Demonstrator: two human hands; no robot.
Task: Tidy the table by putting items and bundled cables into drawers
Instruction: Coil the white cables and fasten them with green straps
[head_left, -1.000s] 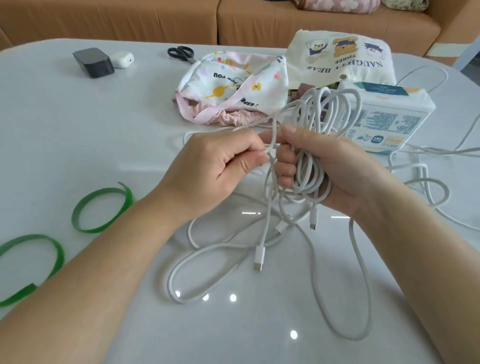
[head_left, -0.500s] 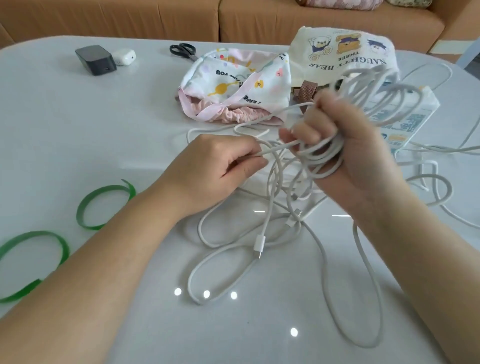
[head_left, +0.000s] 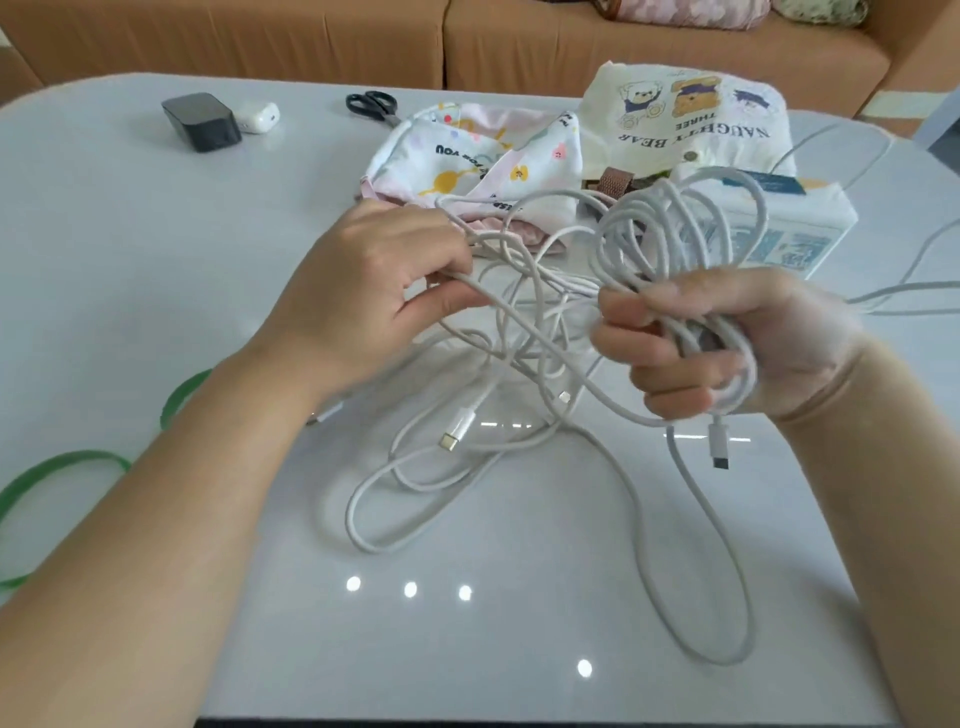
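Observation:
A tangle of white charging cables (head_left: 524, 364) lies on the glossy white table (head_left: 156, 249). My right hand (head_left: 727, 343) grips a coil of several loops that stand up above its fingers, with a plug dangling below it. My left hand (head_left: 374, 291) pinches a single strand between thumb and fingers, stretched toward the coil. Loose loops and a gold-tipped plug (head_left: 449, 441) trail on the table between and below the hands.
Two green band loops (head_left: 57, 462) lie at the left edge. At the back are a black charger block (head_left: 200, 122), a white earbud case (head_left: 257, 117), scissors (head_left: 371, 104), a printed fabric pouch (head_left: 483, 161), a bear-print bag (head_left: 685, 119) and a tissue pack (head_left: 779, 228). A sofa stands behind.
My right hand has dropped and swung right with the coil, palm turned up. My left hand has moved up and apart from it, drawing one strand out.

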